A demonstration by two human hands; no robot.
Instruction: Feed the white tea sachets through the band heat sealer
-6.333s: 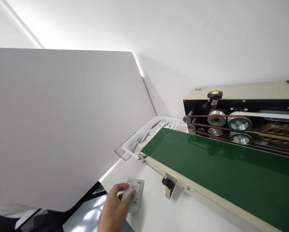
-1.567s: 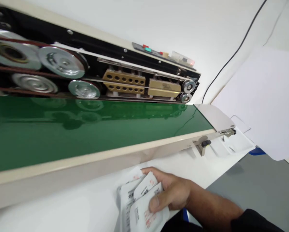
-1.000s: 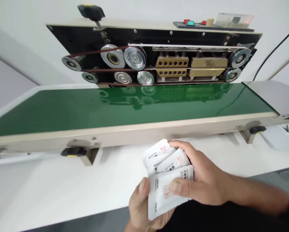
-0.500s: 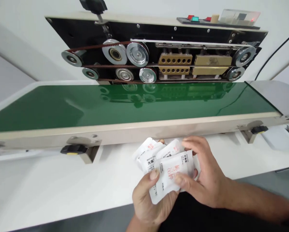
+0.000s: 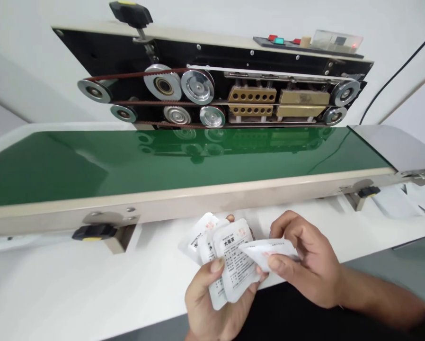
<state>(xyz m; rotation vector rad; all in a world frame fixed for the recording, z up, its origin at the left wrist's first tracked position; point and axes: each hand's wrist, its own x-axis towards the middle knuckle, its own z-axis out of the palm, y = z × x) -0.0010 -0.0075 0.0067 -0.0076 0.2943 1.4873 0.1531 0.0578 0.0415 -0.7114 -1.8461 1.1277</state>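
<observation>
My left hand (image 5: 212, 298) grips a fanned bunch of white printed sachets (image 5: 232, 258) marked "WHITE TEA", with the thumb across the front. My right hand (image 5: 306, 265) is just right of that bunch, pinching one separate white sachet (image 5: 265, 251) between thumb and fingers. Both hands are held over the white table (image 5: 56, 279), just in front of the beige frame edge of the conveyor (image 5: 198, 196). Neither hand touches the machine. The sachets' lower parts are partly hidden by my left fingers.
A band sealer (image 5: 212, 80) stands beyond my hands, with exposed pulleys, belts and brass blocks above a green conveyor belt (image 5: 127, 166). Black knobs (image 5: 93, 232) project from the frame. A white tray (image 5: 400, 201) sits at the far right, and a black cable (image 5: 393, 71) runs behind.
My right hand has pulled one sachet away from the bunch and moved rightward with it. The left hand keeps the others, now fanned more widely. The view has shifted slightly left.
</observation>
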